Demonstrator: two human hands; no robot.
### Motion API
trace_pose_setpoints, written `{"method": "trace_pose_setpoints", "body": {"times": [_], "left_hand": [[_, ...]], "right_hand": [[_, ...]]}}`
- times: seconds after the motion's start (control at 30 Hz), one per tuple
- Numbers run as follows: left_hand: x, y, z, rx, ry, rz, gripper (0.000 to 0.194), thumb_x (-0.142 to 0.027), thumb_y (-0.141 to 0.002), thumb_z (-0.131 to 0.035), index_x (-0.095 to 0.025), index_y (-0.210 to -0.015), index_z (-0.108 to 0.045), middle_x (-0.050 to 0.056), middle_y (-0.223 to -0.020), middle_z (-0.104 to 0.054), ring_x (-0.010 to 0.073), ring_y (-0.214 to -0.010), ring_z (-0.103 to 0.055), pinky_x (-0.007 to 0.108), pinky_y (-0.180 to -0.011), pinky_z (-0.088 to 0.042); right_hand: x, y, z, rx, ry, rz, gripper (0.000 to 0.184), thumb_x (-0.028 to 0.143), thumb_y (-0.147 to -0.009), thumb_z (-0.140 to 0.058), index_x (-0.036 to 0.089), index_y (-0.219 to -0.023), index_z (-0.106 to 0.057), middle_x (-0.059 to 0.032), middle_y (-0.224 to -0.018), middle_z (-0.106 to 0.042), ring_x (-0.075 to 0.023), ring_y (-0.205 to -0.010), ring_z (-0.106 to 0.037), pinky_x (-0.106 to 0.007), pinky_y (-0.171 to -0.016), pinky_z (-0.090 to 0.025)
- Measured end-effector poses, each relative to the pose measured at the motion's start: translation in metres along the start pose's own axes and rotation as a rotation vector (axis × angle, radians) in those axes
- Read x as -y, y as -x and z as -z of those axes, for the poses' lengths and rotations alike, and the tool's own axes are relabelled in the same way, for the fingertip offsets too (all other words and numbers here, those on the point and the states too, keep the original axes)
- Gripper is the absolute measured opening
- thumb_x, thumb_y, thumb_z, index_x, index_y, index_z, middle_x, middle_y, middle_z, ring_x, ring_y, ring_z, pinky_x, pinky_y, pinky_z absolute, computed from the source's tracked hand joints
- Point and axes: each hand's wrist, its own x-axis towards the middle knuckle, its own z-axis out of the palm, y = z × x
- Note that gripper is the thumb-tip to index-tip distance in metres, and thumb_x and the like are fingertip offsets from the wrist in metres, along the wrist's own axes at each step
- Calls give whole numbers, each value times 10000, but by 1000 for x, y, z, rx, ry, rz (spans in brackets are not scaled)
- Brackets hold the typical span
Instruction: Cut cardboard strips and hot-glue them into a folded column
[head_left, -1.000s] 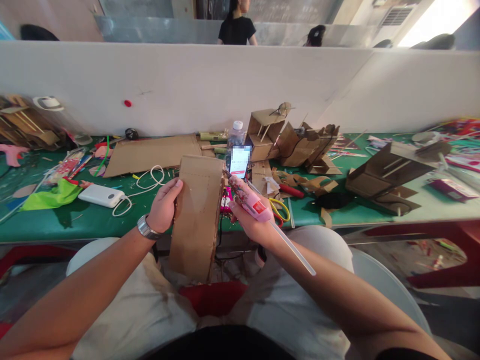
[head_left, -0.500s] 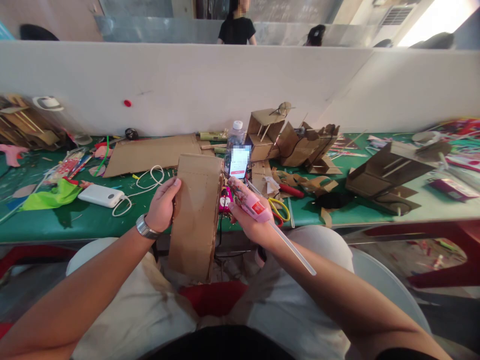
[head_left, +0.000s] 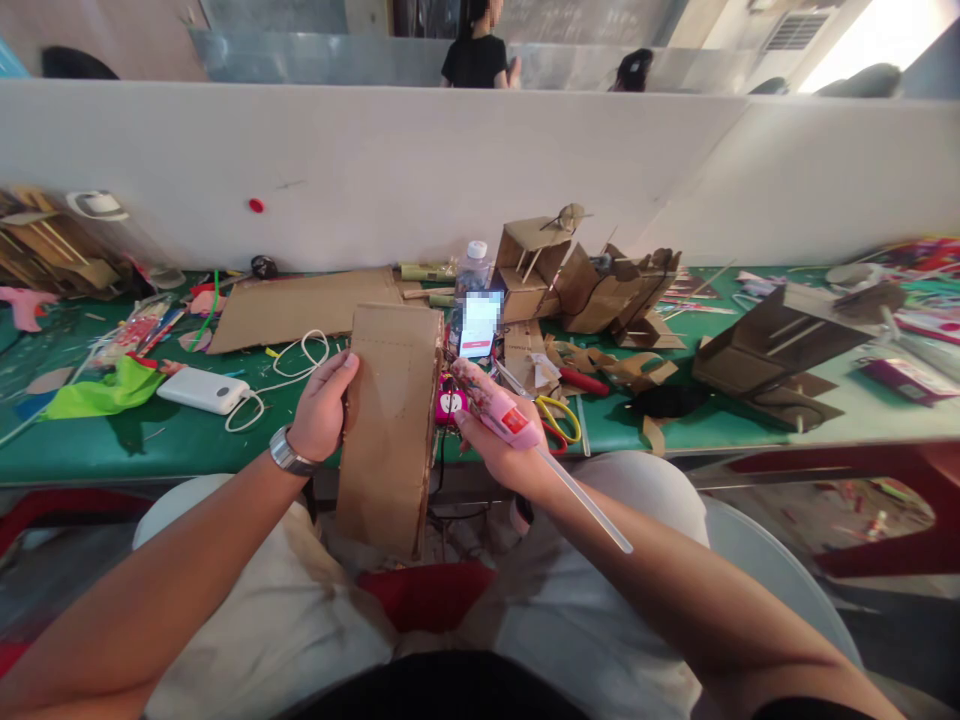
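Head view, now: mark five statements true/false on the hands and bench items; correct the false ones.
1. The left hand holds the cardboard piece at its left edge. True.
2. The right hand holds scissors. False: it holds the pink glue gun.
3. The wristwatch is on the right wrist. False: it is on the left.
4. A white cable is plugged into the white power bank. True.
5. The bottle has a red cap. False: its cap is white.

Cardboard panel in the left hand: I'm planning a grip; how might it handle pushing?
The cardboard panel is probably stiff: it looks flat though the left hand holds one side. Likely light for its size, being cardboard. Its rough right edge might crush.
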Motion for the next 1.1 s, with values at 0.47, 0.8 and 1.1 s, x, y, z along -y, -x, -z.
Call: {"method": "trace_pose_setpoints", "body": {"times": [0.47, 0.8, 1.1], "left_hand": [[-5, -2, -2, -19, 31, -13, 318, -479, -704, -894, -225, -874, -806, 27, -853, -830, 286, -1003, -792, 333, -842, -641], [-5, -5, 0, -41, 31, -55, 344, -495, -685, -909, -220, -868, -813, 26, -839, -826, 273, -962, -794, 321, -822, -640], [-6, -10, 2, -87, 14, -74, 398, -532, -632, -928, -214, -838, -807, 18, -799, -811, 253, -901, -790, 317, -810, -625]], "right_hand": [[0, 1, -2, 32, 153, 66, 496, 283, -883, -635, 200, -1371, -655, 15, -676, -596, -160, -601, -558, -290, -571, -485], [-5, 2, -4, 39, 132, 105, 399, 273, -879, -658, 228, -1272, -707, -1, -733, -621, -172, -625, -554, -311, -589, -492], [-7, 5, -6, 53, 100, 114, 457, 254, -873, -681, 222, -1328, -709, -43, -914, -762, -216, -760, -700, -332, -687, -572]]}}
